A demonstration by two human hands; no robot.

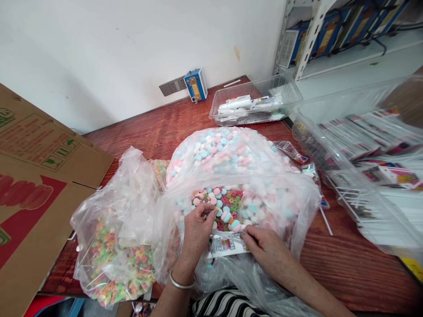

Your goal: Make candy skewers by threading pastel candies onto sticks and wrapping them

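A candy skewer with pink, blue and orange pieces runs between my hands, above the open mouth of a plastic bag. My left hand is closed in a pinch on a small yellowish candy at the skewer's upper left end. At its lower right end, my right hand grips the white stick between thumb and fingers. Right under the skewer lie loose pastel candies and red and green ring candies. A white printed packet lies just below the hands, partly covered by plastic.
On the left are a clear bag of fruit-coloured candies and a cardboard box. A large bag of pastel candies lies behind. Clear bins and a tray of sticks and packets stand right. A blue device rests by the wall.
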